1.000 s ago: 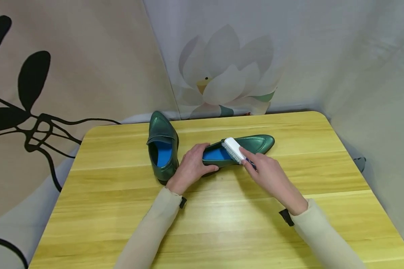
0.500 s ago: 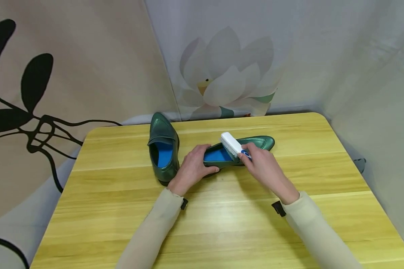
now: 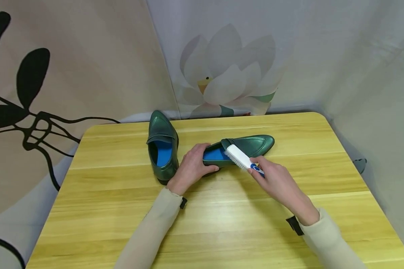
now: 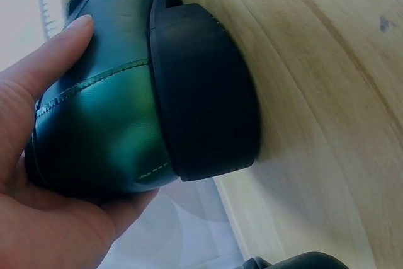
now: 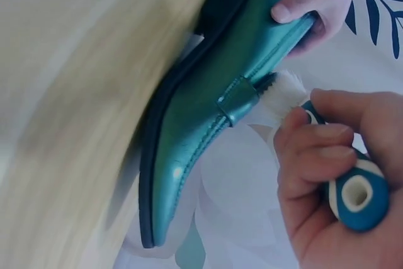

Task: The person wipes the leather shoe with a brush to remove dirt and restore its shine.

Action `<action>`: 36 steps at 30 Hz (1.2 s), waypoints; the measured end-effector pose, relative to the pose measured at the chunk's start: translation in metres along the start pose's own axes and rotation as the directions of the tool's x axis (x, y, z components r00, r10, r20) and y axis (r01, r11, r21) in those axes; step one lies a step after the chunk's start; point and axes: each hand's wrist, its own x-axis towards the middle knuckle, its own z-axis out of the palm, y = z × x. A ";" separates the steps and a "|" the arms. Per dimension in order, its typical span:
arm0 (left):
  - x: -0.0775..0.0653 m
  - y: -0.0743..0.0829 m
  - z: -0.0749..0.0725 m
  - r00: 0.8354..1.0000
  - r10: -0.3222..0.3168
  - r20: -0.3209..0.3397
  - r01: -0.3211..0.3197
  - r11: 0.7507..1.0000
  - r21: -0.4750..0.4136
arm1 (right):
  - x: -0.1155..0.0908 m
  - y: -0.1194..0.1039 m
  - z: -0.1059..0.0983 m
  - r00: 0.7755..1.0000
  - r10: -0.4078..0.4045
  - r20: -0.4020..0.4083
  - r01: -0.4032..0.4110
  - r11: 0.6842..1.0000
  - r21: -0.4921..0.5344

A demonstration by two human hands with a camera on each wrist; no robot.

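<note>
A green loafer [image 3: 252, 145] with a blue insole lies toe to the right on the table. My left hand [image 3: 192, 164] grips it round the heel; in the left wrist view the thumb presses its side and the black heel block [image 4: 204, 92] shows. My right hand [image 3: 278, 183] holds a white brush [image 3: 239, 156] by its blue and white handle [image 5: 359, 196]. The bristles are at the shoe's opening, by the strap, in the head view; the right wrist view shows the bristles [image 5: 284, 96] close to the strap, contact hard to tell.
A second green loafer [image 3: 162, 147] stands left of my left hand, toe toward the back edge. The wooden table [image 3: 208, 231] carries both shoes. A printed curtain [image 3: 229, 67] hangs behind the table's far edge.
The brush first went a little up and toward the toe side, then came back down and right with my right hand. My left hand and both shoes keep their places.
</note>
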 end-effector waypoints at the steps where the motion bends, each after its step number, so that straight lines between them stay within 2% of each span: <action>1: 0.000 0.000 -0.001 1.000 0.000 -0.001 0.000 1.000 0.003 | -0.001 0.001 0.001 1.000 -0.004 -0.008 0.004 1.000 0.002; 4: -0.001 0.002 -0.001 1.000 -0.002 0.000 0.002 1.000 0.007 | 0.005 0.000 0.005 0.999 -0.009 -0.036 0.009 1.000 0.011; 8: -0.001 0.002 -0.001 1.000 -0.011 0.003 0.011 1.000 -0.001 | 0.029 -0.003 0.010 0.998 0.001 -0.061 0.000 1.000 0.012; 11: -0.001 0.001 0.001 1.000 -0.022 0.005 0.022 1.000 -0.012 | 0.047 -0.006 0.012 0.998 0.007 -0.060 -0.007 1.000 0.003; 14: -0.001 0.000 0.002 1.000 -0.030 0.006 0.030 0.999 -0.018 | 0.056 -0.008 0.013 0.999 0.014 -0.045 -0.014 1.000 -0.004; 17: -0.001 0.000 0.002 1.000 -0.028 0.006 0.028 1.000 -0.015 | 0.052 -0.007 0.011 0.999 0.026 -0.027 -0.026 1.000 -0.001; 24: 0.000 0.002 -0.003 1.000 -0.018 0.008 0.018 1.000 -0.006 | 0.010 0.004 0.001 1.000 0.013 -0.026 -0.013 1.000 0.022; 27: -0.001 0.003 -0.004 1.000 -0.021 0.010 0.021 1.000 0.001 | 0.001 0.008 0.001 0.999 -0.001 -0.048 0.002 1.000 0.023; 31: -0.001 0.004 -0.003 1.000 -0.024 0.013 0.024 1.000 0.004 | 0.009 0.010 0.006 0.997 -0.006 -0.083 0.007 1.000 0.022; 36: -0.001 0.004 -0.002 1.000 -0.020 0.009 0.020 1.000 0.001 | 0.037 0.011 0.013 0.994 0.015 -0.106 -0.012 0.999 0.032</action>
